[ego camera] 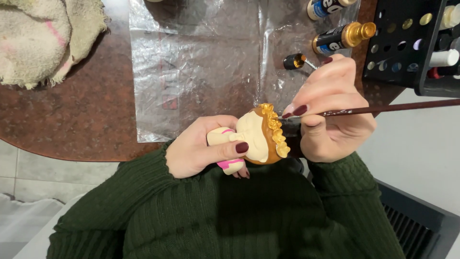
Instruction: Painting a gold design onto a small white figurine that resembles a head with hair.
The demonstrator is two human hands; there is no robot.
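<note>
- My left hand (201, 153) is wrapped around a small figurine (254, 139), fingers (230, 147) closed on its cream and pink body, thumb pressed across the front.
- The figurine lies on its side over my lap, just off the near edge of the tabletop (81, 115), its head turned toward my right hand (330, 120).
- Right-hand fingers are pinched shut on a thin paintbrush (383, 108), the long dark handle running off to the right.
- The brush tip sits right at the gold curly trim on the brown hair; I cannot tell if the bristles are touching, my fingertips hide them.
- So I judge the step in hand is gold detail work on the hair curls, with much of the trim already looking gold.
- The next stroke calls for a steady left grip and a slight roll of the figurine to bring fresh curls under the tip, with light pressure so gold stays off the cream face.
- On the tabletop ahead lies a clear plastic sheet (201, 72), with a small black and gold cap (293, 61) on it.
- Two paint bottles (342, 37) lie on their sides just beyond my right hand, one with a gold cap.
- A black rack (412, 72) of paints stands at far right, a crumpled cloth (43, 38) at far left.
</note>
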